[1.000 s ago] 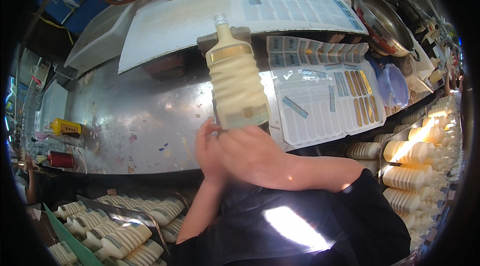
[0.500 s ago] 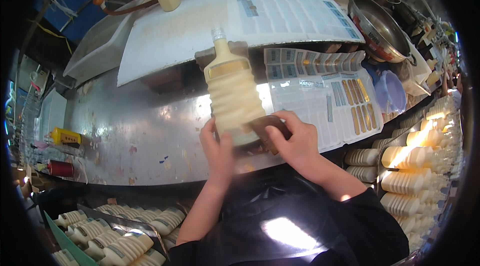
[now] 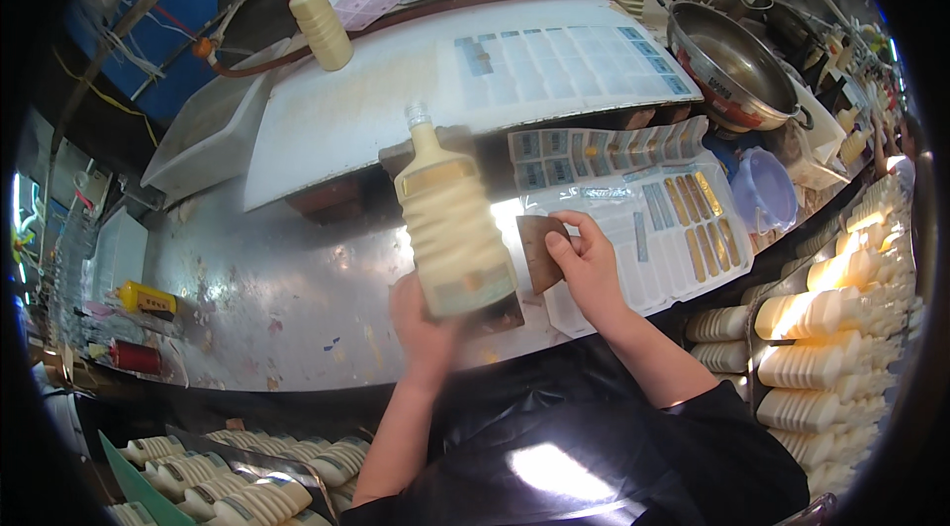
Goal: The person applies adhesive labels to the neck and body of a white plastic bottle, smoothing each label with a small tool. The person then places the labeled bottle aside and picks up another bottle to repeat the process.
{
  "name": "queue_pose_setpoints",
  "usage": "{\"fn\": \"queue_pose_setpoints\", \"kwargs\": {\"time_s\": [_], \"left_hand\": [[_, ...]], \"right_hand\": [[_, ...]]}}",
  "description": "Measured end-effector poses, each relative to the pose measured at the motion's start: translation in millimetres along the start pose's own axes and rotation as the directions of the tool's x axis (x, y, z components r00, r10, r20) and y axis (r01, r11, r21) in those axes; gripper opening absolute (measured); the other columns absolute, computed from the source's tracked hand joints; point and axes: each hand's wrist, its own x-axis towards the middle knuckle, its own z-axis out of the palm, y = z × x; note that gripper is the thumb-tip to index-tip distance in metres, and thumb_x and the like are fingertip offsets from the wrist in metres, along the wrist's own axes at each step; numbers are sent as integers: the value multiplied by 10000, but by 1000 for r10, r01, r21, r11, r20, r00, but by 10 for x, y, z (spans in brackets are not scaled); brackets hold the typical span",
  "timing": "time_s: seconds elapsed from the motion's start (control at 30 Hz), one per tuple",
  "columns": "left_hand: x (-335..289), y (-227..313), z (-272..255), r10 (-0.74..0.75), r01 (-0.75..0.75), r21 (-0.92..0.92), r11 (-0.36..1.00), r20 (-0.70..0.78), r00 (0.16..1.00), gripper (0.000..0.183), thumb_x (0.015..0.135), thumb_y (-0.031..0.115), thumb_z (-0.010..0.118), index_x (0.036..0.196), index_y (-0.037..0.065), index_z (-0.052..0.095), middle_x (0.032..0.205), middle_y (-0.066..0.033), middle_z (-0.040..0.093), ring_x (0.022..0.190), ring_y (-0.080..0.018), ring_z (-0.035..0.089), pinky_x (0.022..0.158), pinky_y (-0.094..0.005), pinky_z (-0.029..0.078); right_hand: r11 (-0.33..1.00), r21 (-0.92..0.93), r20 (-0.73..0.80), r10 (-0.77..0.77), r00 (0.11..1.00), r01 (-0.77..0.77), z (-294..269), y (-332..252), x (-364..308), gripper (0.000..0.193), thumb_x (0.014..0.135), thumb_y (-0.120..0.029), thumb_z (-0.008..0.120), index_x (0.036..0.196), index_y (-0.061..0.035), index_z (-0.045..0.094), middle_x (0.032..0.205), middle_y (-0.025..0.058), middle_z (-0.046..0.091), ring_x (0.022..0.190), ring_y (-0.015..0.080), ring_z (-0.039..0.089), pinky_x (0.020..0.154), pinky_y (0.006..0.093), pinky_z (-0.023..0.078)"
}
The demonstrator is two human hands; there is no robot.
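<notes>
A cream ribbed bottle (image 3: 453,229) with a clear threaded neck lies in front of me, neck pointing away. It carries a gold band near its shoulder and a pale band near its base. My left hand (image 3: 424,323) is at the lower left of the bottle, its fingers blurred and partly hidden behind it. Between the thumb and fingers of my right hand (image 3: 586,264) is a flat brown scraper (image 3: 541,251), held just right of the bottle and apart from it. Under the bottle's neck shows a dark rest (image 3: 396,158).
Sheets of gold and blue decals (image 3: 683,219) lie to the right, near a purple basin (image 3: 765,187) and a large metal pan (image 3: 737,66). A white board (image 3: 346,120) spans the back, with another cream bottle (image 3: 319,21). Crates of bottles (image 3: 252,496) stand lower left; stacked bottles (image 3: 807,368) fill the right.
My right hand has drawn the brown scraper off the bottle's lower end toward the right. The bottle's pale lower band now shows. The whole view has shifted slightly.
</notes>
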Motion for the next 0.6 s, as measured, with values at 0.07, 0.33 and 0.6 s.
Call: {"fn": "queue_pose_setpoints", "kwargs": {"time_s": [0.07,0.33,0.6], "left_hand": [[-30,-10,-47,42,-39,29,999,-91,995,654,752,207,881,1316,8,614,1260,-143,611,1209,-314,544,1072,-415,404],[305,572,-267,470,-422,390,818,-32,882,705,593,146,942,1235,21,680,1118,-112,613,1113,-335,553,947,-433,467],[298,494,-117,437,-421,323,847,25,899,687,581,145,941,1203,3,687,1156,-169,613,1051,-352,593,929,-442,490]], "right_hand": [[999,53,50,11,999,-14,2,-109,57,212,1008,-154,611,1162,-16,660,906,32,703,878,94,626,796,273,498],[913,114,313,340,887,-391,-167,-167,198,266,1017,-221,554,968,-19,721,872,27,667,849,115,588,779,255,452],[956,-242,114,195,974,-163,-788,-429,373,420,1021,-362,610,858,1,744,584,-4,587,495,56,513,467,230,385]]}}
